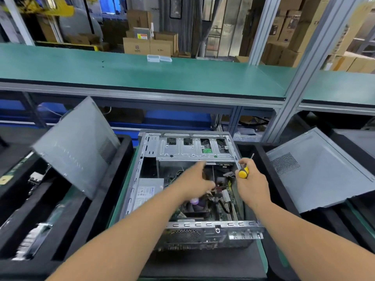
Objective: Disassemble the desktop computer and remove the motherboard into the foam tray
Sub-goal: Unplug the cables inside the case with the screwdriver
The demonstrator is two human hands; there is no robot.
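The right hand (pixel 250 182) grips a yellow-handled screwdriver (pixel 243 171); the left hand (pixel 197 180) reaches loose-fingered, holding nothing, into the open computer case (pixel 140 159). Likely freeing cables or screws before lifting the motherboard (pixel 221 212).

Left grip (pixel 197 179) extended, right grip (pixel 250 179) fisted.

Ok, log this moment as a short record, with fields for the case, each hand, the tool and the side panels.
case: open desktop case, side off, motherboard still inside
left hand: left hand reaching into the case, blurred, grip unclear
right hand: right hand holds the screwdriver
tool: yellow and black handle, shaft pointing up and away
panels: grey side panels lean at left and right
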